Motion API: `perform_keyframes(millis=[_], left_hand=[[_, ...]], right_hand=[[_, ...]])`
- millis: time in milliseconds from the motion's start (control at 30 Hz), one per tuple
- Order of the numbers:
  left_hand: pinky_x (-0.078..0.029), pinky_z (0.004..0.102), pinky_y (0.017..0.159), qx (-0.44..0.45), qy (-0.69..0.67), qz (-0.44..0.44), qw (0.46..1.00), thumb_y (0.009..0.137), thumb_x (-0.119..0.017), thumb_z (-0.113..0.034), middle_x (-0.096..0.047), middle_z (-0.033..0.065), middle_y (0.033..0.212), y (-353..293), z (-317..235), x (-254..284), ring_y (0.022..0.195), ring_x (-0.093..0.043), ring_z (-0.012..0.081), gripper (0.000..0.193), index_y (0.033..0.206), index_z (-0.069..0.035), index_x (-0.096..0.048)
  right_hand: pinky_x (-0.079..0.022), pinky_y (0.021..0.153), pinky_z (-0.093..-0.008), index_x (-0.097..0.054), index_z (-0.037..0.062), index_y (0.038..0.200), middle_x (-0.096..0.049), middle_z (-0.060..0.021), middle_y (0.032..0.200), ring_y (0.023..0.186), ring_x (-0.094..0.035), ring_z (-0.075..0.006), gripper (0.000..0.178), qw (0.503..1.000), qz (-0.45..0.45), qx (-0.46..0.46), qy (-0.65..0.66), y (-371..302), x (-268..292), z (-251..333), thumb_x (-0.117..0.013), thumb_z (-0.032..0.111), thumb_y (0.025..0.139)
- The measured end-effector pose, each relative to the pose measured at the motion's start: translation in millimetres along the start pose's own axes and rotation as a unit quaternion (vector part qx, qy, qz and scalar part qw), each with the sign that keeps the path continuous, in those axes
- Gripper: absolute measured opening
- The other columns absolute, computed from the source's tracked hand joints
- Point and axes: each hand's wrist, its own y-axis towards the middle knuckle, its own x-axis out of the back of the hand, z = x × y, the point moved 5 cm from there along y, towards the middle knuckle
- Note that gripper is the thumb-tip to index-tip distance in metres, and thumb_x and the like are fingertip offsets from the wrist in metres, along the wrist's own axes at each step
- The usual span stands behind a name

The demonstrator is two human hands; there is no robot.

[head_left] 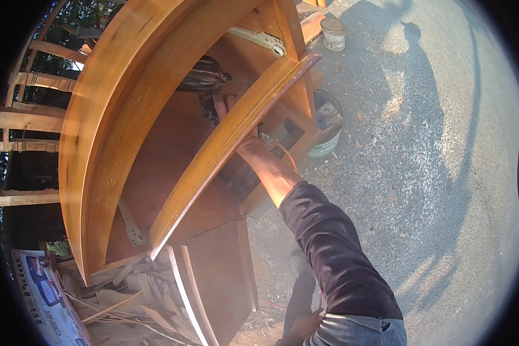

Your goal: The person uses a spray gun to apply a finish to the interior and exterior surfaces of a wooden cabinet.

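Observation:
My right hand reaches inside a varnished orange-brown wooden furniture frame. Its fingers are wrapped round a spray gun with a dark, shiny metal cup. A wooden rail passes in front of my wrist and hides part of the hand. Behind the frame, an orange-red hose shows near my forearm. What looks like my left hand is low at the bottom, in shade beside my jeans, its fingers unclear. A reddish-brown panel lies within the frame.
Pale metal brackets are fixed inside the frame. A small paint-stained can and a larger bucket stand on the grey pavement. Wood scraps and a printed banner lie lower left. Wooden slats stand far left.

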Motion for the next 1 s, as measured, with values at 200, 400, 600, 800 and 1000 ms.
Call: perform_keyframes(millis=[200, 400, 600, 800, 1000], left_hand=[[-0.053, 0.0513, 0.087, 0.127, -0.035, -0.010, 0.991, 0.103, -0.043, -0.041, -0.069, 0.0214, 0.109, -0.1, -13.6, 28.5, 0.102, -0.067, 0.0393, 0.048, 0.144, -0.017, -0.048], [-0.050, 0.0519, 0.092, 0.209, -0.180, -0.095, 0.957, 0.103, -0.045, -0.039, -0.069, 0.0221, 0.111, -43.7, -53.9, 120.1, 0.104, -0.066, 0.0415, 0.049, 0.146, -0.016, -0.045], [-0.050, 0.0516, 0.091, 0.129, -0.136, -0.099, 0.977, 0.102, -0.046, -0.038, -0.069, 0.0218, 0.110, -64.9, 2.0, 78.0, 0.103, -0.066, 0.0411, 0.048, 0.145, -0.017, -0.046], [-0.051, 0.0514, 0.090, 0.101, -0.119, -0.075, 0.985, 0.102, -0.047, -0.038, -0.069, 0.0215, 0.110, -70.1, 23.5, 81.0, 0.102, -0.066, 0.0407, 0.048, 0.144, -0.017, -0.047], [-0.051, 0.0512, 0.089, 0.094, -0.115, -0.070, 0.986, 0.101, -0.048, -0.037, -0.069, 0.0212, 0.110, -74.8, 35.9, 81.8, 0.101, -0.066, 0.0403, 0.047, 0.144, -0.017, -0.048]], right_hand=[[-0.053, 0.085, -0.0485, -0.049, 0.0052, 0.142, -0.056, -0.0168, 0.109, 0.097, -0.062, -0.0367, 0.067, 0.991, -0.107, 0.072, -0.044, -1.6, 40.7, 46.0, -0.066, 0.024, 0.080], [-0.058, 0.071, -0.0444, -0.054, -0.0044, 0.127, -0.056, -0.0204, 0.114, 0.106, -0.059, -0.0365, 0.056, 0.993, -0.057, -0.040, 0.094, -45.2, 24.3, 42.2, -0.067, 0.017, 0.076], [-0.058, 0.070, -0.0368, -0.055, -0.0047, 0.125, -0.055, -0.0183, 0.112, 0.105, -0.058, -0.0348, 0.049, 0.992, -0.089, -0.063, -0.064, -94.5, 1.5, 47.3, -0.062, 0.002, 0.077], [-0.058, 0.071, -0.0379, -0.046, -0.0028, 0.140, -0.050, -0.0168, 0.103, 0.101, -0.054, -0.0335, 0.063, 0.985, -0.001, -0.120, -0.122, -132.4, -20.2, 12.2, -0.061, 0.002, 0.078], [-0.058, 0.081, -0.0394, -0.045, -0.0004, 0.141, -0.052, -0.0167, 0.111, 0.109, -0.053, -0.0342, 0.062, 0.980, 0.048, -0.155, -0.119, -123.7, -28.6, 12.1, -0.061, 0.006, 0.081]])
